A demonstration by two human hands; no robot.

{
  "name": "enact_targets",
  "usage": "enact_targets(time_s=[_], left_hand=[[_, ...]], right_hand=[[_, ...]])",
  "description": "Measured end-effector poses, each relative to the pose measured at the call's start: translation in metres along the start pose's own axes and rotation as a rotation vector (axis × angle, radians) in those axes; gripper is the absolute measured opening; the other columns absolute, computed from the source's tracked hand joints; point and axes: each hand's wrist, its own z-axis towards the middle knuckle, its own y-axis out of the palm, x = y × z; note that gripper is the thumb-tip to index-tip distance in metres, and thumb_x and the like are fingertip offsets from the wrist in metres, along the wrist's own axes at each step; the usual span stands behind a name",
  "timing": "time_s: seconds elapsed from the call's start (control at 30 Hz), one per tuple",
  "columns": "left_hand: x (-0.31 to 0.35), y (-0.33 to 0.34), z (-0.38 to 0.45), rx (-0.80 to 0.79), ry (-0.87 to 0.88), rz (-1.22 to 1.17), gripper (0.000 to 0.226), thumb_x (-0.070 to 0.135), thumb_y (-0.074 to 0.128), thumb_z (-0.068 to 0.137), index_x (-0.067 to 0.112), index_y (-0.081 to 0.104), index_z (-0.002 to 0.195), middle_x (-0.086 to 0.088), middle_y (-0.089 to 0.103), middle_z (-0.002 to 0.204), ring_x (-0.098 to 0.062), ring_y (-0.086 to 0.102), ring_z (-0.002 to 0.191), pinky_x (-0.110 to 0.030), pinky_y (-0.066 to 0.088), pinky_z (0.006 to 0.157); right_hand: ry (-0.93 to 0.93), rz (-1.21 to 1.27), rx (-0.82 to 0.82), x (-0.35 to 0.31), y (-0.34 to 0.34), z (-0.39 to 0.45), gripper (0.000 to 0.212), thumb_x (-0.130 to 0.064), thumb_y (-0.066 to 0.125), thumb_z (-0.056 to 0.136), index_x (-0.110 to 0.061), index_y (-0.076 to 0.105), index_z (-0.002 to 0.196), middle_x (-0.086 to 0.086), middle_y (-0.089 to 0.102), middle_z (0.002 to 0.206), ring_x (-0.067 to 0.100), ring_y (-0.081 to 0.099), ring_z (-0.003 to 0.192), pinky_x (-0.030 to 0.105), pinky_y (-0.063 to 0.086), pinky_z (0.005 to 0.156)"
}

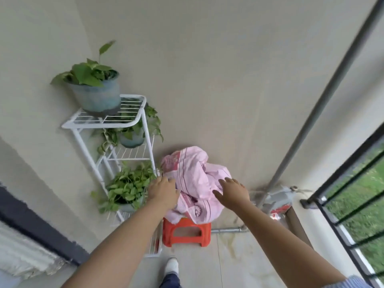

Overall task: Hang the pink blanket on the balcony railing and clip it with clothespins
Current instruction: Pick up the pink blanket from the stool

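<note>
The pink blanket (195,175) lies bunched in a heap on a small red stool (187,231) against the wall. My left hand (163,190) is at the heap's left side, fingers reaching onto the fabric. My right hand (232,192) hovers over the heap's right side with fingers spread and relaxed. Neither hand visibly grips the cloth. The black balcony railing (340,204) runs along the right edge. No clothespins are visible.
A white wire plant rack (108,121) with three potted plants stands left of the stool. A grey pole (311,113) slants up from the floor right of the blanket, with a grey and red bag (278,201) at its base. My shoe (171,266) is below.
</note>
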Motion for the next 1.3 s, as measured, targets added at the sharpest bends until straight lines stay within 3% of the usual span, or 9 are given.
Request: enact_targets(time_s=[0.37, 0.53, 0.67, 0.77, 0.83, 0.97, 1.1, 1.23, 1.3], left_hand=[[-0.044, 0.033, 0.256, -0.266, 0.106, -0.001, 0.046, 0.039, 0.035, 0.092, 0.012, 0.037, 0.13, -0.01, 0.042, 0.135, -0.026, 0.036, 0.126, -0.044, 0.036, 0.101], [-0.053, 0.067, 0.307, -0.338, 0.07, -0.068, 0.051, 0.04, 0.032, 0.093, 0.013, 0.031, 0.136, -0.009, 0.038, 0.142, -0.026, 0.031, 0.132, -0.042, 0.031, 0.109], [-0.056, 0.086, 0.323, -0.38, -0.01, -0.13, 0.054, 0.041, 0.031, 0.093, 0.014, 0.026, 0.139, -0.01, 0.034, 0.146, -0.027, 0.029, 0.135, -0.04, 0.031, 0.108], [-0.051, 0.098, 0.333, -0.362, -0.058, -0.187, 0.054, 0.041, 0.032, 0.093, 0.014, 0.025, 0.14, -0.01, 0.033, 0.146, -0.028, 0.03, 0.135, -0.041, 0.032, 0.108], [-0.046, 0.104, 0.343, -0.309, -0.097, -0.264, 0.054, 0.04, 0.032, 0.094, 0.016, 0.023, 0.141, -0.01, 0.027, 0.15, -0.027, 0.025, 0.137, -0.041, 0.029, 0.11], [-0.026, 0.112, 0.36, -0.164, -0.067, -0.358, 0.059, 0.044, 0.036, 0.092, 0.017, 0.02, 0.142, -0.008, 0.022, 0.152, -0.026, 0.02, 0.14, -0.042, 0.024, 0.112], [-0.001, 0.121, 0.352, -0.26, 0.008, -0.536, 0.042, 0.038, 0.052, 0.087, 0.017, 0.05, 0.124, -0.015, 0.064, 0.111, -0.033, 0.058, 0.105, -0.042, 0.049, 0.088], [0.009, 0.119, 0.323, -0.42, 0.126, -0.658, 0.014, 0.027, 0.054, 0.087, 0.016, 0.06, 0.082, 0.001, 0.056, 0.067, -0.026, 0.059, 0.071, -0.03, 0.045, 0.064], [0.002, 0.115, 0.305, -0.54, 0.17, -0.673, 0.017, 0.024, 0.054, 0.088, 0.022, 0.057, 0.071, 0.01, 0.048, 0.061, -0.016, 0.053, 0.064, -0.026, 0.038, 0.062]], right_hand=[[0.158, 0.161, -0.194, -0.023, 0.05, 0.249, 0.053, -0.043, 0.045, 0.086, -0.016, 0.036, 0.131, 0.007, 0.046, 0.135, 0.026, 0.044, 0.122, 0.038, 0.041, 0.094], [0.287, 0.175, -0.221, -0.033, 0.081, 0.351, 0.075, -0.053, 0.051, 0.08, -0.02, 0.017, 0.139, 0.011, 0.023, 0.148, 0.029, 0.033, 0.13, 0.047, 0.03, 0.103], [0.451, 0.191, -0.381, -0.027, 0.109, 0.395, 0.056, -0.038, 0.048, 0.085, -0.012, 0.033, 0.132, 0.01, 0.053, 0.126, 0.027, 0.046, 0.12, 0.041, 0.023, 0.107], [0.259, 0.126, -0.445, -0.019, 0.119, 0.388, 0.04, -0.037, 0.043, 0.089, -0.005, 0.059, 0.107, 0.01, 0.061, 0.114, 0.026, 0.051, 0.112, 0.033, 0.032, 0.101], [0.166, 0.297, -0.326, -0.009, 0.114, 0.371, 0.027, -0.028, 0.05, 0.087, -0.007, 0.066, 0.092, 0.013, 0.067, 0.101, 0.03, 0.057, 0.102, 0.035, 0.036, 0.094], [-0.123, 0.538, -0.195, 0.025, 0.098, 0.32, 0.01, -0.006, 0.066, 0.071, 0.002, 0.071, 0.071, 0.019, 0.071, 0.069, 0.027, 0.063, 0.065, 0.019, 0.041, 0.057], [-0.287, 0.436, -0.365, 0.055, 0.097, 0.276, 0.007, -0.009, 0.067, 0.061, -0.007, 0.072, 0.067, 0.006, 0.071, 0.058, 0.009, 0.053, 0.061, 0.015, 0.041, 0.053], [-0.134, 0.45, -0.711, 0.075, 0.089, 0.27, 0.023, -0.013, 0.056, 0.085, -0.006, 0.065, 0.105, 0.009, 0.067, 0.112, 0.021, 0.061, 0.1, 0.018, 0.04, 0.086], [0.067, 0.564, -0.626, 0.077, 0.086, 0.282, 0.026, -0.014, 0.053, 0.088, -0.004, 0.062, 0.109, 0.012, 0.063, 0.117, 0.024, 0.059, 0.106, 0.022, 0.039, 0.09]])
